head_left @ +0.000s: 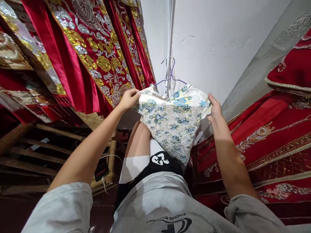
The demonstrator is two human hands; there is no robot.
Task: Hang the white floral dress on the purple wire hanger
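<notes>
A pale floral dress (173, 124) with short sleeves and blue and green flowers hangs in front of me on a purple wire hanger (172, 72). My left hand (130, 98) pinches the sleeve on the left side. On the other side, my right hand (215, 106) grips the opposite sleeve, so the top is spread between both hands. The hanger's hook stands up beside a narrow metal pole (169, 35); whether it is hooked on anything I cannot tell. The garment's lower end drops in front of my dark shorts.
Red garments with gold and silver embroidery (102, 55) hang at the left. More red embroidered garments (274, 145) fill the right side, partly under a clear cover. A white wall (218, 42) stands ahead. At lower left is a bamboo rack (48, 158) with a white cable near it.
</notes>
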